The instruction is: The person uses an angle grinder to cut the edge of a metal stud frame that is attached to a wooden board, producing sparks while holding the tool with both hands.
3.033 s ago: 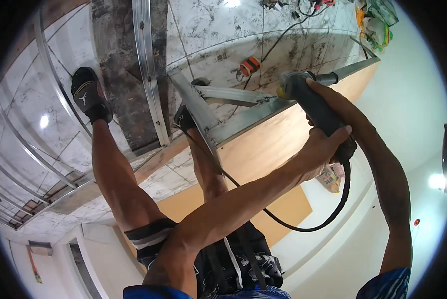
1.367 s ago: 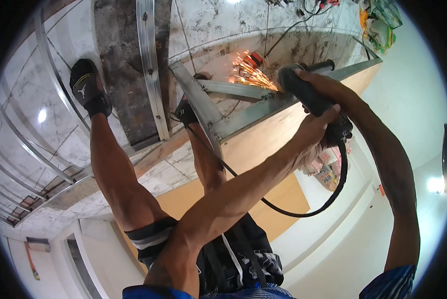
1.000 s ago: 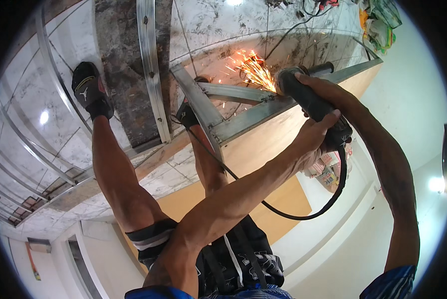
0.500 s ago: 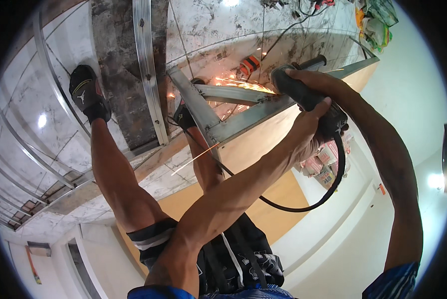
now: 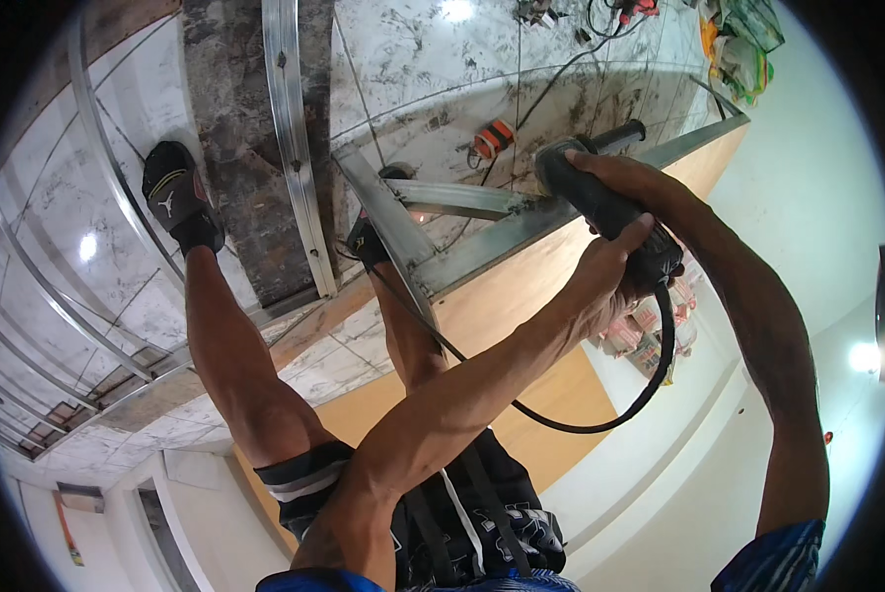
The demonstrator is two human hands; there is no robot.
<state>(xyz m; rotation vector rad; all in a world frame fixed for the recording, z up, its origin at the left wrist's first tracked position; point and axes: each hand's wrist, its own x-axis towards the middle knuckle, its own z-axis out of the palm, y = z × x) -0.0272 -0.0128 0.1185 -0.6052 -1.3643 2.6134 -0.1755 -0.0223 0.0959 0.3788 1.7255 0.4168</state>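
Observation:
Both my hands are closed on a black angle grinder (image 5: 595, 194), held over a metal frame (image 5: 502, 245) of grey square tube. My left hand (image 5: 615, 259) wraps the rear of the grinder's body, where the black cord comes out. Up front, my right hand (image 5: 625, 176) grips near the head, with the side handle (image 5: 617, 136) sticking out beyond it. The grinder's head lies at the frame, where a slanting brace (image 5: 454, 197) meets the long tube. Its disc is mostly hidden beneath the head.
The grinder's black cord (image 5: 600, 427) loops down below my left forearm. An orange and black tape measure (image 5: 494, 138) lies on the tiled floor beyond the frame. Long metal channels (image 5: 293, 128) and a dark plank (image 5: 227, 128) are at the left by my feet. Bags (image 5: 743, 64) sit far right.
The bright sparks streaming left from the grinder have stopped, leaving only a small glow by the brace. The grinder and both hands have shifted very slightly.

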